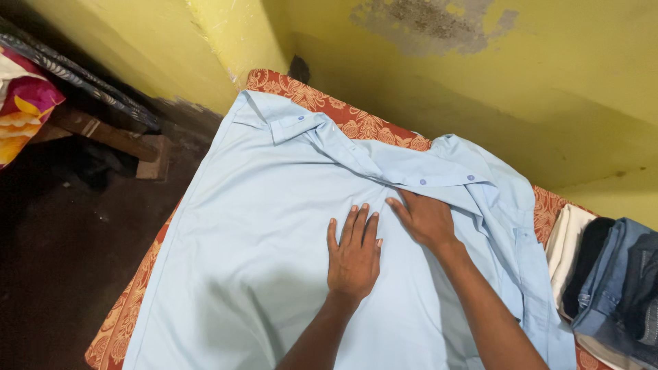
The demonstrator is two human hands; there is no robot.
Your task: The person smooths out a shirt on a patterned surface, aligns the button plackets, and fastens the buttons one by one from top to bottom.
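Shirt [274, 226], light blue, is spread across the middle of the frame, and both your hands lie flat on it near the centre. Your left hand [354, 255] has its fingers spread and gripping nothing; your right hand [426, 219] sits just beside it, palm down, fingertips tucked at the folded button placket [418, 179]. The shirt's lower edge runs off the bottom of the frame. It lies on a red patterned cloth [356, 122]. Folded clothes [610, 281] are stacked at the right edge, partly cut off. Yellow wall [548, 89] behind, dark floor [62, 253] at left.
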